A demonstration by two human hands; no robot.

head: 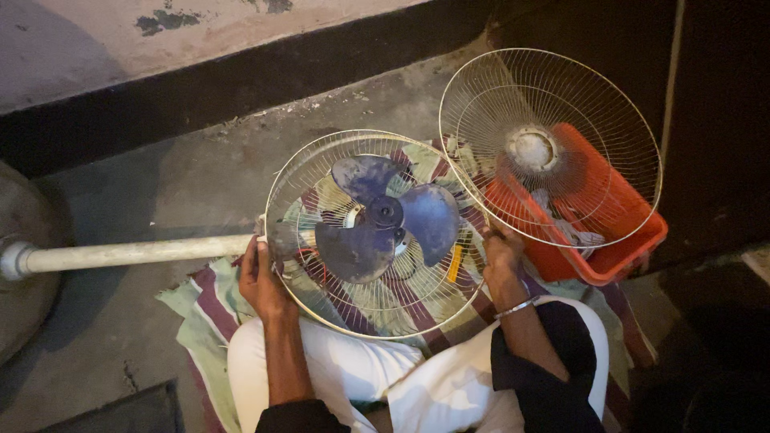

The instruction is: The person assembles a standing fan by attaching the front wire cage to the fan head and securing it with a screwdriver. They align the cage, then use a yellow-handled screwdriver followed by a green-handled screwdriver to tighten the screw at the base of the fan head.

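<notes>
A pedestal fan lies on its side on a striped cloth [191, 313] on the floor. Its rear wire guard [298, 200] holds the dusty blue three-blade propeller [387, 216]. My left hand [261, 281] grips the left rim of this guard, near where the white pole [136, 253] joins. My right hand [502, 250] holds the lower edge of the detached front wire guard [626, 120], which stands tilted up to the right, with its round centre cap [531, 149] visible. A bangle sits on my right wrist.
An orange plastic basket [622, 256] with rags sits behind the front guard at right. The fan's round base [20, 256] lies at far left. A dark wall base runs along the back; a dark mat corner [120, 409] shows at bottom left. My white-trousered knees are at the bottom.
</notes>
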